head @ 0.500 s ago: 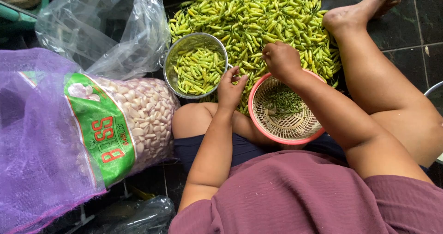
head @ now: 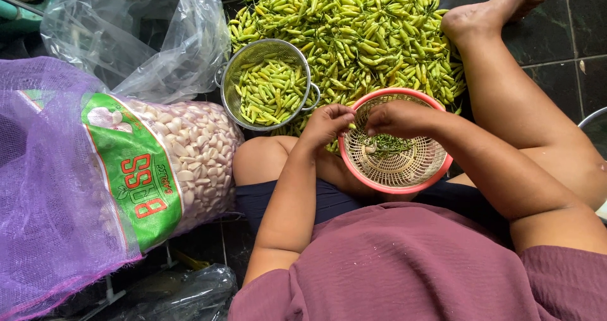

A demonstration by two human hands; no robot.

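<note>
Purple mesh sack [head: 44,188] of garlic, left edge. Metal colander [head: 269,87] of chillies, upper centre. Left hand [head: 325,123] and right hand [head: 395,117], fingers pinched together, grip contents unclear, over pink basket [head: 395,141], centre. Chilli pile [head: 354,30] above.

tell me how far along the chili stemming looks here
Done: a metal strainer holds a layer of chilies, and green stems lie in the pink basket. In hand: the left hand and right hand meet over the basket, apparently pinching one chili. Left: the big chili pile on the floor, by far the larger share.
</note>
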